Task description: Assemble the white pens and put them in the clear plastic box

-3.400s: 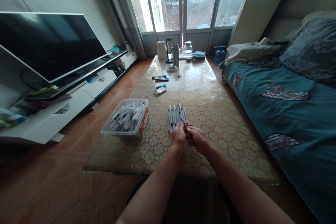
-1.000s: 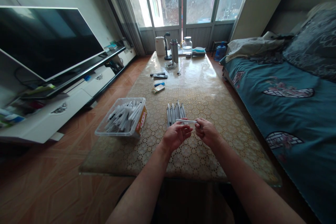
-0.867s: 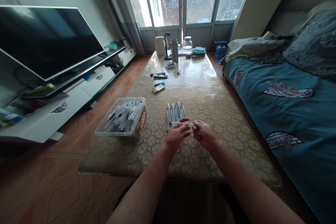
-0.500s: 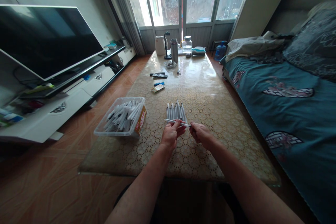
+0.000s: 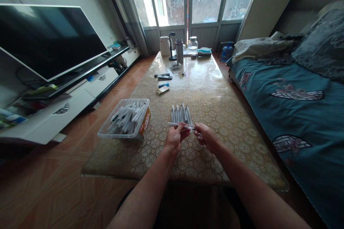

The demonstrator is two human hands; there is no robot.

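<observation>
Between my two hands a slim white pen [image 5: 174,124] lies nearly level, its thin end pointing left. My left hand [image 5: 174,137] pinches it around the middle, between thumb and fingers. At the pen's right end my right hand [image 5: 204,134] is closed on it; the fingers hide that end. Just beyond my hands, a row of white pens [image 5: 180,114] lies side by side on the patterned table [image 5: 215,114]. On the left stands a clear plastic box [image 5: 123,136] with an orange label, heaped with more white pens [image 5: 129,118].
Farther up the table lie a small pack [image 5: 162,89], a blue lighter-like item [image 5: 163,85] and dark remotes [image 5: 163,77]. At the far end stand a grey thermos [image 5: 179,52], a white kettle [image 5: 165,45] and a glass jug [image 5: 192,45]. A bed [image 5: 285,114] flanks the right side.
My right hand has shifted slightly and its fingers have turned at the pen's end. My left hand keeps its pinch. The whole view has moved a few pixels.
</observation>
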